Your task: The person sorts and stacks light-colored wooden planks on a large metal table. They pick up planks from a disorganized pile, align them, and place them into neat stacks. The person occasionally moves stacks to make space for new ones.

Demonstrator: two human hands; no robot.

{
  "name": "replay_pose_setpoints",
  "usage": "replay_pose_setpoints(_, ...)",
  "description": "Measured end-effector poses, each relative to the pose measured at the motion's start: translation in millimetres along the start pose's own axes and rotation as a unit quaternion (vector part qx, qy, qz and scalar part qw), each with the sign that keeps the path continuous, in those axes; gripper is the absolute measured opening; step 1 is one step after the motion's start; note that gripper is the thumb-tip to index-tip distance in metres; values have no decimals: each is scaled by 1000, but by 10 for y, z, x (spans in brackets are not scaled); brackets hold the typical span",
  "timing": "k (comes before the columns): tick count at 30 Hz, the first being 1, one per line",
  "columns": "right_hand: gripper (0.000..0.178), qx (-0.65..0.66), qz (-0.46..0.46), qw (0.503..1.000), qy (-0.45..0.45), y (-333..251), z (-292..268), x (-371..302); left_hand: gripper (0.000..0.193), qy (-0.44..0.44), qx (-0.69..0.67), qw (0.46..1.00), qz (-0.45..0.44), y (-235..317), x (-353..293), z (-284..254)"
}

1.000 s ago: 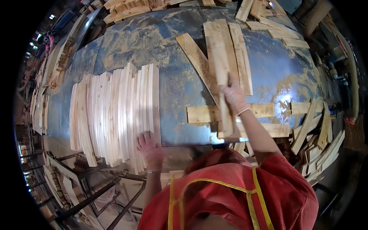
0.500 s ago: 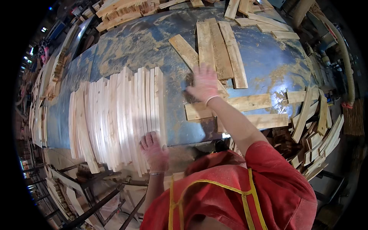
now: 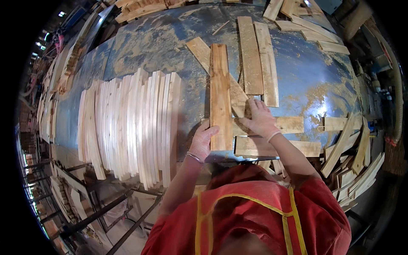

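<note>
My left hand (image 3: 204, 139), in a pale pinkish work glove, grips the near end of a brown wooden plank (image 3: 220, 97), thumb on top. This plank points away from me and crosses over a slanting board (image 3: 239, 94). To its right, my right hand (image 3: 260, 119), gloved too, has its fingers apart; it lies over a crosswise board (image 3: 289, 125) near the slanting board's lower end, holding nothing that I can make out. A second crosswise board (image 3: 276, 146) lies nearer me. Beyond my right hand are two lengthwise boards (image 3: 250, 59), side by side.
A tight row of pale planks (image 3: 127, 123) stands on edge at the left of the blue, sawdust-strewn table (image 3: 191, 97). Loose boards (image 3: 314, 29) lie at the far right, and a jumbled board pile (image 3: 357, 170) at the near right. Metal frame bars (image 3: 97, 212) are at the lower left.
My left hand has left the pale row and now grips a plank's near end. That plank has come nearer and left of the lengthwise boards. My right hand has moved right and nearer.
</note>
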State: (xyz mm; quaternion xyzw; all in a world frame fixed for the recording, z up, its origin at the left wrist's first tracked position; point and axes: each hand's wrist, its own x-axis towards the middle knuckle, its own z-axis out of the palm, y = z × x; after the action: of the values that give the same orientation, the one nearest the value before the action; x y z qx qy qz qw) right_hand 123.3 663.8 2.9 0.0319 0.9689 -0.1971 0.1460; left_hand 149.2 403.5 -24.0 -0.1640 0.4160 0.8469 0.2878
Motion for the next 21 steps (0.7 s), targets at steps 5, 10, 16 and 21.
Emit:
replay_pose_setpoints(5,89,8,23,997,68,-294,178,355,44,41,96,994,20,255,-285,45)
replay_pose_setpoints(10,101,260,29,965,7,-324,259,76,43,72,76,990,97,459,-989,-203)
replay_pose_setpoints(16,105,577,33,775,-256,-1273,1124,-1094,51,125,124,967,184,703,-1466,-766)
replay_pose_setpoints(21,96,480,6,768,-423,-1950,1393,-1099,53,96,129,967,196,919,-1736,-632)
